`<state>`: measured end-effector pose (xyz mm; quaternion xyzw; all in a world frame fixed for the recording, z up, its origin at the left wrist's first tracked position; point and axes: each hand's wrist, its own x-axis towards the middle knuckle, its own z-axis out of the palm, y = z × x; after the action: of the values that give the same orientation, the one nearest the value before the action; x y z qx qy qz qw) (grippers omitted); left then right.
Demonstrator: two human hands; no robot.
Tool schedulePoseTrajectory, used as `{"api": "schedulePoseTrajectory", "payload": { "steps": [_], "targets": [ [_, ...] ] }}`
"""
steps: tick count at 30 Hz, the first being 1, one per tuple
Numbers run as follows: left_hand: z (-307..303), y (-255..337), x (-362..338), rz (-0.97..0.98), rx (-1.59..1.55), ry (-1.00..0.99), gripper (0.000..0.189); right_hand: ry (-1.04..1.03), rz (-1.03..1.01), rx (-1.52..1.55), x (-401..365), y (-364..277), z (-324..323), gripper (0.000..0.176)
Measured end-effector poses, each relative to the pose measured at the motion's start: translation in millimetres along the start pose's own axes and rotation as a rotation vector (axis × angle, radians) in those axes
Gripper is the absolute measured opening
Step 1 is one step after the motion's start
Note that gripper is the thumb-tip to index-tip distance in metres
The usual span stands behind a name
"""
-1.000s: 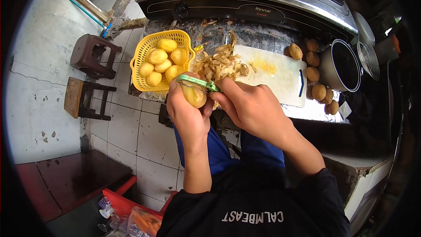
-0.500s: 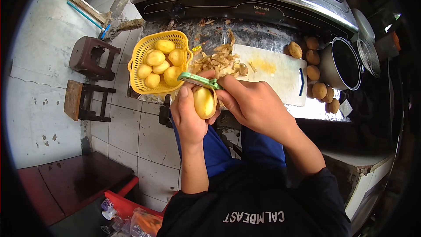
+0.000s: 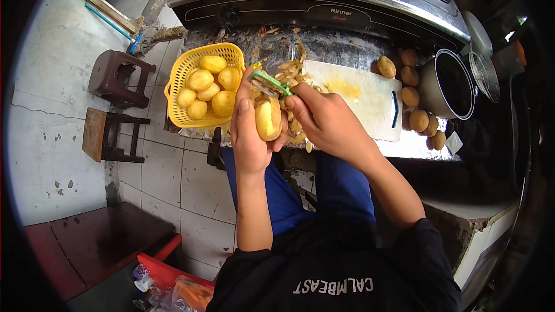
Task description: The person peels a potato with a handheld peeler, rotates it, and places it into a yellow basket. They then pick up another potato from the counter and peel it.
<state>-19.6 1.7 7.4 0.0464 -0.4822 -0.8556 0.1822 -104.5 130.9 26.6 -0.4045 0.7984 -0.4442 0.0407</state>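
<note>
A potato being peeled over the counter.
The potato [image 3: 267, 118] is gripped in the left hand [image 3: 250, 138]; a green peeler [image 3: 267, 83], seemingly touching its top, is clasped by the right hand [image 3: 326, 124].

a home kitchen: gas stove [image 3: 324, 0], cutting board [image 3: 364, 101], pot [image 3: 448, 84] (tiled floor below).

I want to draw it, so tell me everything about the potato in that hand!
The potato is oval, pale yellow and smooth, looking mostly peeled. It stands roughly upright in the left hand, thumb along its left side, fingers curled behind it. The green peeler, held by the right hand, touches its top end. Brownish peel scraps hang just right of it. It sits in front of the counter edge, near the yellow basket.
</note>
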Motion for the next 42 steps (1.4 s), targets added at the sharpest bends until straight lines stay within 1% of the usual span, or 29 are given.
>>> {"api": "schedulePoseTrajectory", "payload": {
  "steps": [1,2,4,5,6,7,8,9,10,12,13,14,16,17,18,19,20,22,23,24,25,27,28,30,34,37,39,40,42],
  "targets": [
    [1,1,3,-0.001,0.101,0.063,0.057,-0.051,0.125,0.125,4,3,-1,0.022],
    [1,2,5,-0.002,0.204,0.127,0.056,-0.048,0.121,0.125,7,4,0,0.022],
    [-5,-9,9,-0.016,0.192,0.141,0.056,-0.09,0.165,0.487,6,3,5,0.027],
    [-5,-19,13,0.075,0.237,0.22,0.055,-0.117,0.261,0.678,5,-2,9,0.031],
    [-3,-22,17,0.168,0.281,0.298,0.054,-0.118,0.262,0.677,6,1,12,0.031],
    [-4,-18,15,0.168,0.281,0.302,0.054,-0.073,0.317,0.698,7,7,18,0.03],
    [-6,-10,10,0.069,0.207,0.24,0.053,-0.029,0.371,0.719,9,11,21,0.029],
    [-6,-5,8,-0.029,0.133,0.177,0.053,-0.041,0.463,0.578,12,12,14,0.033],
    [-6,-5,8,-0.027,0.134,0.18,0.053,-0.044,0.462,0.578,18,11,9,0.033],
    [-6,-5,8,-0.058,0.132,0.286,0.051,-0.008,0.351,0.153,24,8,3,0.041],
    [-7,-6,8,-0.056,0.132,0.286,0.051,0.068,0.207,0.117,22,14,9,0.05],
    [-9,-8,9,-0.05,0.121,0.307,0.049,0.07,0.204,0.116,21,14,9,0.05],
    [-9,-7,10,-0.041,0.107,0.333,0.048,-0.007,0.203,0.1,18,13,7,0.056],
    [-6,-7,11,-0.035,0.101,0.374,0.047,-0.009,0.198,0.099,18,12,6,0.056],
    [-5,-6,11,-0.031,0.095,0.413,0.046,0.021,0.216,0.112,17,11,6,0.052],
    [-5,-6,11,-0.028,0.095,0.411,0.046,0.053,0.232,0.126,17,10,5,0.047],
    [-5,-6,9,-0.029,0.094,0.403,0.046,0.054,0.229,0.127,15,7,3,0.047],
    [-7,-4,6,-0.029,0.093,0.398,0.046,-0.043,0.234,0.199,9,0,-1,0.032],
    [-9,-2,4,-0.067,0.033,0.361,0.047,-0.08,0.091,0.251,4,0,-1,0.026],
    [-9,-1,3,-0.105,-0.028,0.323,0.047,-0.08,0.09,0.252,-2,-3,1,0.026],
    [-7,1,3,-0.102,-0.029,0.323,0.047,-0.085,0.009,0.082,-8,-8,1,0.027],
    [1,3,6,-0.116,0.029,0.456,0.049,-0.042,-0.131,-0.19,-13,-15,1,0.032],
    [3,4,6,-0.117,0.028,0.452,0.049,-0.039,-0.13,-0.194,-14,-16,-2,0.032],
    [2,9,4,-0.136,0.033,0.453,0.048,-0.069,-0.158,-0.355,-15,-19,-5,0.033],
    [5,13,3,-0.124,0.034,0.486,0.046,-0.059,-0.186,-0.34,-20,-20,-4,0.033],
    [1,9,3,-0.08,0.028,0.492,0.049,-0.023,-0.194,-0.355,-20,-20,-1,0.034],
    [0,7,1,-0.042,0.061,0.521,0.057,-0.02,-0.177,-0.343,-20,-20,0,0.034],
    [1,7,2,-0.045,0.06,0.521,0.057,-0.02,-0.174,-0.343,-21,-21,0,0.034],
    [5,7,4,-0.013,0.211,0.631,0.065,-0.033,-0.17,-0.339,-22,-22,1,0.034]
  ]
}}
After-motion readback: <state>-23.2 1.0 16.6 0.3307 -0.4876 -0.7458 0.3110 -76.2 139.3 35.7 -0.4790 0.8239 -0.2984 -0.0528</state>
